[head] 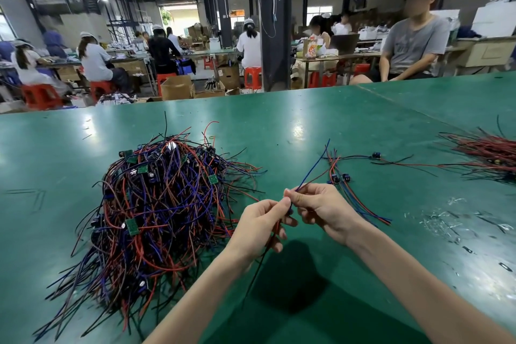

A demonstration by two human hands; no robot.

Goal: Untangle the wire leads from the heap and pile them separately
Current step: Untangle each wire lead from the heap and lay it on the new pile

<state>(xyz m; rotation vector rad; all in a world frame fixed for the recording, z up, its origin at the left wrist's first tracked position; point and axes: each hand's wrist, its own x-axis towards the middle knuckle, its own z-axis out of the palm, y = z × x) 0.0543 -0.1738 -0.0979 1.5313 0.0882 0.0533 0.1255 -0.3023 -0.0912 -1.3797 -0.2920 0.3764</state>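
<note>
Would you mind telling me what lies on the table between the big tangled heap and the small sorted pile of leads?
In the head view, bare green table separates heap from small pile; nearer the camera, both hands hold one lead.

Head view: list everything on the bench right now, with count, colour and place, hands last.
tangled heap: one, red, blue and black leads with small green boards, left of the hands
sorted leads: a few, red, blue, black, just beyond the right hand
far pile: one, mostly red and black, right edge
scraps: many, pale, right of the hands
table: one, green
held lead: one, blue end up, red and black ends below
left hand: grip shut on the held lead
right hand: grip shut on the held lead
</note>
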